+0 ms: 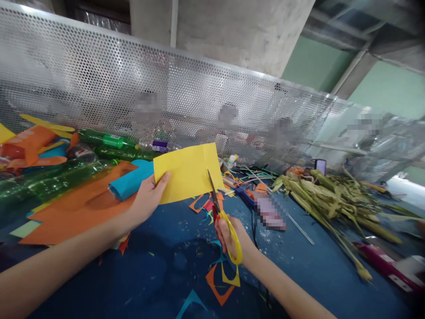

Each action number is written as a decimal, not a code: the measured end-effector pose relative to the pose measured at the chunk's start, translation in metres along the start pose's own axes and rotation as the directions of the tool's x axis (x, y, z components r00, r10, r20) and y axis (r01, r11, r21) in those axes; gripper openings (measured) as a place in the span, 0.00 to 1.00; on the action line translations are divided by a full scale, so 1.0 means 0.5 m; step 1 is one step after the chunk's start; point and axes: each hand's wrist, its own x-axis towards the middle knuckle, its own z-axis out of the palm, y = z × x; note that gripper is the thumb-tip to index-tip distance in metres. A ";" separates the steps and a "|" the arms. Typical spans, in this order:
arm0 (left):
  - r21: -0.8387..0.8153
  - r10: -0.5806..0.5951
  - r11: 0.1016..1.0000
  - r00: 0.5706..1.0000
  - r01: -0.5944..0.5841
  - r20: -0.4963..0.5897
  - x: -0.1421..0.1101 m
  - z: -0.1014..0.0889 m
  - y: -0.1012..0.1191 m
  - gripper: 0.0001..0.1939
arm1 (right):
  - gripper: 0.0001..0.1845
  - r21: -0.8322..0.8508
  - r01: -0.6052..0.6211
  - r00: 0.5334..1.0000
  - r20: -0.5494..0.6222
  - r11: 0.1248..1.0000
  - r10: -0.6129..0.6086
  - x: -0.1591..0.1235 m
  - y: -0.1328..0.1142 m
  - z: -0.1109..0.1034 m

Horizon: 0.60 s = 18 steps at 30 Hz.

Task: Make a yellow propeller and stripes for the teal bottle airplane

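Above the blue table [149, 274], the left grip [150, 195] pinches yellow paper [186, 173]; the right grip [232, 235] curls round scissors [216, 202].

Cannot read any wording on the green bottle [105, 139], far left, or the magenta package [378, 261], near right.

We see smooth, matt yellow paper [186, 173], scissors [223, 215] of dull metal and glossy plastic, shiny plastic bottles [71, 181] — and, along the table's [149, 283] far edge, perforated metal panelling [186, 84].

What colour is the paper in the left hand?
The paper is plain yellow; it shows best in the head view.
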 end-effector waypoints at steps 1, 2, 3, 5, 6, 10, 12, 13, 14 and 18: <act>-0.003 0.000 1.000 1.000 0.000 -0.001 0.001 0.000 -0.001 0.23 | 0.29 0.002 0.006 1.000 -0.001 1.000 -0.006 0.000 0.001 0.000; -0.006 -0.001 1.000 1.000 0.001 -0.002 0.001 0.000 -0.002 0.23 | 0.29 0.006 0.009 1.000 -0.001 1.000 -0.009 0.000 0.002 0.000; -0.008 -0.001 1.000 1.000 0.001 -0.003 0.002 0.001 -0.003 0.23 | 0.29 0.011 0.012 1.000 -0.002 1.000 -0.012 0.000 0.003 0.000; -0.004 -0.003 1.000 1.000 0.003 -0.010 0.003 0.001 -0.004 0.22 | 0.29 0.019 0.011 1.000 -0.004 1.000 -0.011 0.000 0.005 0.000; -0.002 -0.006 1.000 1.000 0.006 -0.010 0.003 0.001 -0.005 0.22 | 0.29 0.025 0.004 1.000 -0.006 1.000 -0.004 0.001 0.006 0.000; 0.009 -0.012 1.000 1.000 0.012 0.000 0.002 0.001 -0.001 0.22 | 0.30 0.033 -0.023 1.000 -0.004 0.999 0.023 0.001 0.008 0.002; 0.025 -0.001 1.000 1.000 0.001 -0.002 0.001 0.001 0.002 0.22 | 0.31 0.036 -0.037 0.999 -0.002 0.999 0.037 0.001 0.008 0.003; 0.031 0.004 1.000 1.000 -0.004 -0.003 0.001 0.001 0.004 0.23 | 0.31 0.035 -0.045 0.999 0.001 0.998 0.045 0.001 0.007 0.003; 0.034 0.007 0.999 1.000 -0.007 -0.002 0.000 0.000 0.006 0.23 | 0.31 0.034 -0.053 0.999 0.006 0.998 0.053 0.001 0.006 0.003; 0.049 0.004 0.999 1.000 -0.005 0.021 0.000 0.001 0.007 0.25 | 0.30 0.030 -0.027 0.998 0.049 0.999 0.025 0.002 0.001 -0.003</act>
